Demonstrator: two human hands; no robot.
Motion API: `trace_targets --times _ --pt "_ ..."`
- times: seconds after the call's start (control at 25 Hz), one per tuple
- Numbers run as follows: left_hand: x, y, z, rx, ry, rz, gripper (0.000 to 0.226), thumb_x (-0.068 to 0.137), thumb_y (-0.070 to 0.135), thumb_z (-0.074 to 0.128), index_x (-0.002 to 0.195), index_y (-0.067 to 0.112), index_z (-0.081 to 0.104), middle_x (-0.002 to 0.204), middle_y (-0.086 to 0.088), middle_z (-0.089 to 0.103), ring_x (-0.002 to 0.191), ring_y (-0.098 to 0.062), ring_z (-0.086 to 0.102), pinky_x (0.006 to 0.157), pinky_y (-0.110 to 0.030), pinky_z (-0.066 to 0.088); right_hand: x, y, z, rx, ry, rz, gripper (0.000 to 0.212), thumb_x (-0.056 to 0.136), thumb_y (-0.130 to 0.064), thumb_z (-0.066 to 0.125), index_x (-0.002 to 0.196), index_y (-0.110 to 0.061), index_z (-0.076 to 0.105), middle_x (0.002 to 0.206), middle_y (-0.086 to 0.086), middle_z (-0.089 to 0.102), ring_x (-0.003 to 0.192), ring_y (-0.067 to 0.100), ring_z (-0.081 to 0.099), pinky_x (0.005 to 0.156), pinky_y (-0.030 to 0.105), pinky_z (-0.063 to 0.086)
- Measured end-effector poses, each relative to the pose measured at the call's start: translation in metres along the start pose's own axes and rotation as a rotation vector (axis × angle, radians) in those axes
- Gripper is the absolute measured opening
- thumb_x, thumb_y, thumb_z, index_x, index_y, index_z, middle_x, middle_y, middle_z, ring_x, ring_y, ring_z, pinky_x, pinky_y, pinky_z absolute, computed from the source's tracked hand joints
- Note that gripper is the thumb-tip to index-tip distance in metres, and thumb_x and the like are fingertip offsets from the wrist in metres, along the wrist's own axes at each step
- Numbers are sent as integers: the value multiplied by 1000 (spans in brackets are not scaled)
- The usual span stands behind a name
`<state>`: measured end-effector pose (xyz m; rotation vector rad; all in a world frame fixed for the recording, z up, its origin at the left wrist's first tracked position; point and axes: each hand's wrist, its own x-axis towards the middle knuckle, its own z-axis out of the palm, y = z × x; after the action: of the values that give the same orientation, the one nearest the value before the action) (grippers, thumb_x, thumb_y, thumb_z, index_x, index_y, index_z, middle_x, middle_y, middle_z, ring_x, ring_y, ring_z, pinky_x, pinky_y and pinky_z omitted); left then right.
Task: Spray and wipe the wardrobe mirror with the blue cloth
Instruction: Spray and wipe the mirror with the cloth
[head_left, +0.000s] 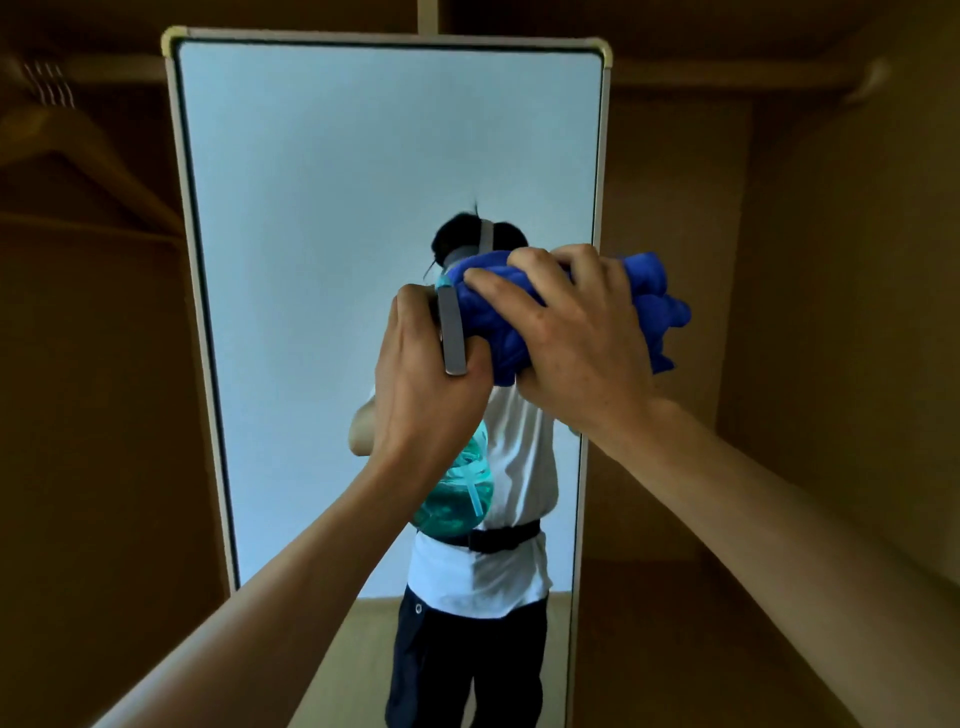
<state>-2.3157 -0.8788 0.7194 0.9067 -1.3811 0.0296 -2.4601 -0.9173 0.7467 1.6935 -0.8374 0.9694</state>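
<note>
My left hand (431, 374) is clamped round the neck of the spray bottle (460, 493), its teal body hanging below my wrist and its grey sprayer head (451, 332) sticking up. Whether a finger is on the trigger, I can't see. My right hand (576, 332) clutches the blue cloth (655, 306), bunched into a wad and pushed against that head, probably so the spray soaks the cloth instead of running down the glass. Both are raised before the wardrobe mirror (337, 182), towards its right edge. Wiping looks not yet begun. A wooden hanger (78, 140) hangs left.
</note>
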Motion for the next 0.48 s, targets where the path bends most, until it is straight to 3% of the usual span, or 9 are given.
trace_targets --times 0.12,0.28,0.48 --pt "-27 -16 2 -7 -15 -15 22 77 18 48 97 16 42 93 -5 54 73 -9 47 60 -18 33 -29 -15 4 8 -35 13 71 71 -27 74 139 -26 54 134 7 58 113 37 53 91 52 43" --pt "-59 -35 5 -19 -24 -36 29 77 14 49 106 18 44 103 -9 56 88 -21 52 67 -15 37 -61 -34 7 11 -80 28 69 73 -27 69 140 -26 53 135 7 57 115 37 52 93 51 39" --pt "-101 -54 7 -30 -34 -116 32 76 15 49 108 18 44 102 -5 55 85 -20 53 63 -13 38 -101 -55 9 30 -159 49 70 74 -25 66 142 -26 51 138 10 55 118 39 51 95 53 36"
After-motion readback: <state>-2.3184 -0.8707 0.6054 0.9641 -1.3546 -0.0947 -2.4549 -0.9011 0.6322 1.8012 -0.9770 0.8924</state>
